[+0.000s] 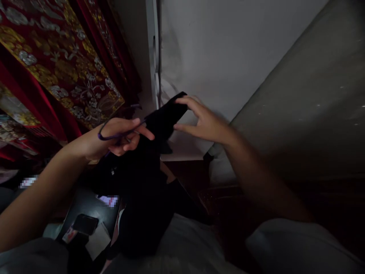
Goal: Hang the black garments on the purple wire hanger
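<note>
Black cloth point(164, 120) lies draped over my lap and is raised in front of me, its upper end reaching toward the white wall. My left hand point(122, 137) is closed beside it, fingers curled with the index finger pointing at the cloth. A thin purple cord point(114, 136) loops round that hand and runs past the thumb toward the cloth. My right hand point(199, 120) grips the cloth's far edge, with the index finger at the top and the thumb lower down. Its other fingers are hidden, and the folds are too dark to make out.
Red fabric with gold and silver embroidery point(65, 72) hangs at the left. At lower left, a dark phone point(85, 223) and white paper point(97, 240) lie on a dark surface. A white wall point(222, 45) stands ahead, with a greyish padded surface point(308, 114) at right.
</note>
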`<act>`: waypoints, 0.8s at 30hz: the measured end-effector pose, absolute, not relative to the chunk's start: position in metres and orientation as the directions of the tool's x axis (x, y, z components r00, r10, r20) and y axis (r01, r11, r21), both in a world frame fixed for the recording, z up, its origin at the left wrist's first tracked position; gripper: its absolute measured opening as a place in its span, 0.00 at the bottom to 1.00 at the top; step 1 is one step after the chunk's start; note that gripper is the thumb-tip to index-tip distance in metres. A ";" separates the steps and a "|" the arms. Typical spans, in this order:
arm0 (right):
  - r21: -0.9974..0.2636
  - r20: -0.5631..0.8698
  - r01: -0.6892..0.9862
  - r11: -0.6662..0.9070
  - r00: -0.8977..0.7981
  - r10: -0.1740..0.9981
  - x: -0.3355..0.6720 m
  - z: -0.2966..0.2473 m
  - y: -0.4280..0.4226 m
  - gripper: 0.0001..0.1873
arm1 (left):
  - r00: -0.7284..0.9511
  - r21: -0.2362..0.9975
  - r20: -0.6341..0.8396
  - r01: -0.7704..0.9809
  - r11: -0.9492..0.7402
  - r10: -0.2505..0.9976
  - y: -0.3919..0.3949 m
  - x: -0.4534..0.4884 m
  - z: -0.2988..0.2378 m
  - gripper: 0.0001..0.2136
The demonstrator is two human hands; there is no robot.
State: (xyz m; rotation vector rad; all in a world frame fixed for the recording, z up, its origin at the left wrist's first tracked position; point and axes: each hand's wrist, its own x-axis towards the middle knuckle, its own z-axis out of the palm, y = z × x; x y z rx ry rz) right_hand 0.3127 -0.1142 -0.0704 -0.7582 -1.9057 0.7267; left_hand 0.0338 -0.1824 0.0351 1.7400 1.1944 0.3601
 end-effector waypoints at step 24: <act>-0.916 0.257 -0.249 0.316 0.241 0.936 0.319 -0.028 -0.037 0.19 | 0.222 0.025 0.944 0.691 -0.722 0.245 -0.136 0.001 0.009 0.25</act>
